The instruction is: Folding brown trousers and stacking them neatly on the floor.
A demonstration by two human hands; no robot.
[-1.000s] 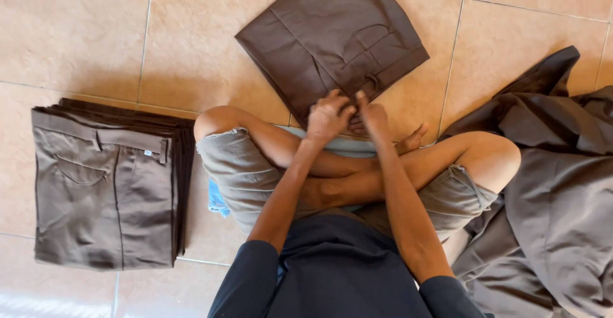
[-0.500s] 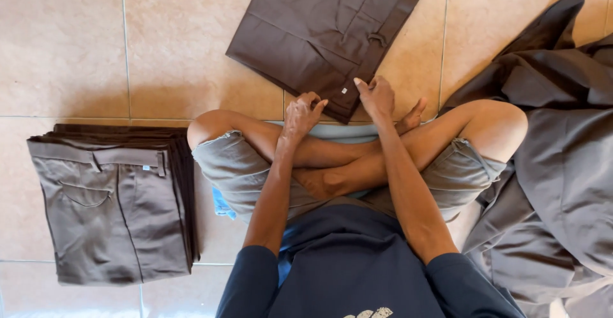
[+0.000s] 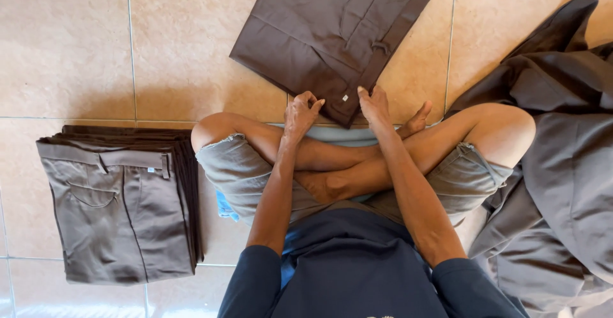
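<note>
Folded trousers (image 3: 329,37) lie on the tiled floor (image 3: 64,43) before the crossed legs — left hand (image 3: 300,113), fingers loosely curled, touches their near corner; right hand (image 3: 375,106), fingers straight, rests at that edge — neither grips.

Bright soft daylight, sharp focus, faint shadows, slight floor glare

One folded pair of dark brown trousers (image 3: 329,34) is seen lying alone on the tiled floor (image 3: 64,43). One stack of folded trousers (image 3: 121,203) is counted at the left; the number of pairs in it cannot be told, as only their edges show. One loose heap of grey-brown garments (image 3: 562,152) is seen at the right. Two hands are counted, a left hand (image 3: 301,112) and a right hand (image 3: 375,106).
</note>
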